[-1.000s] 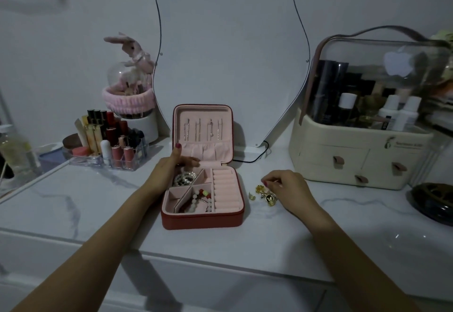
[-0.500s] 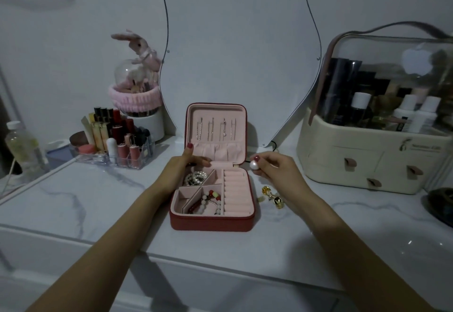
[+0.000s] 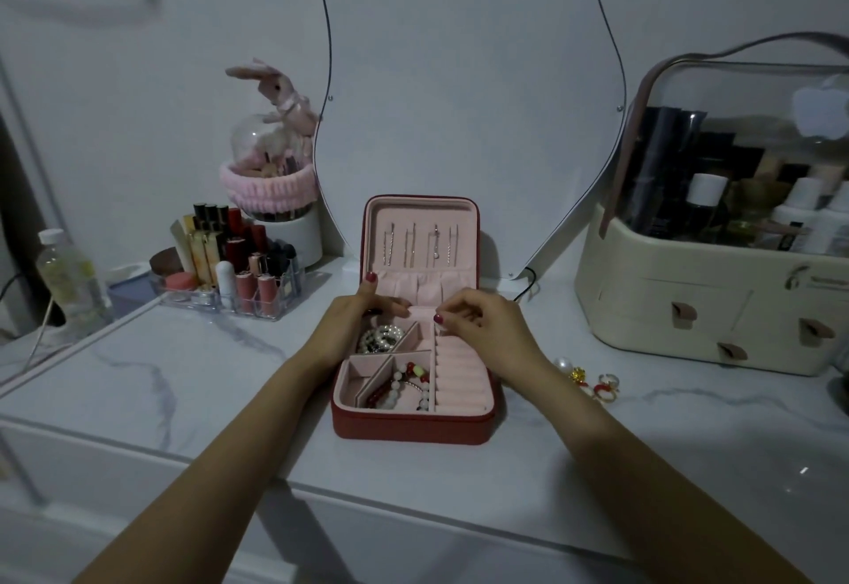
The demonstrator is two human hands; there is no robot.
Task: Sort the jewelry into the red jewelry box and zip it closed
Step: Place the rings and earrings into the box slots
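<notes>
At the centre of the marble tabletop (image 3: 183, 399), the red jewelry box (image 3: 413, 427) stands unzipped, its lid (image 3: 422, 234) upright against the mirror (image 3: 459, 78). Thin chains hang in a row inside the lid. Base, left half: a rear compartment holding a coiled pearl bracelet (image 3: 380, 339), a small bare front-left compartment, and a front compartment holding red and white beaded bracelets (image 3: 404, 388). Base, right half: pink ring rolls (image 3: 459, 381). The left hand (image 3: 363, 321) rests on the box's rear left rim, fingers relaxed, its grip holding nothing. The right hand (image 3: 487, 326) hovers over the top ring roll, thumb and fingertips drawn together; whether its grip holds anything cannot be told. Just right of the box lie a pearl piece (image 3: 563, 364) and several gold-and-red rings (image 3: 597, 383). Behind, left: a clear organizer (image 3: 229, 294) of lipsticks. Right: a cream cosmetics case (image 3: 712, 298) containing bottles beneath a transparent cover.
</notes>
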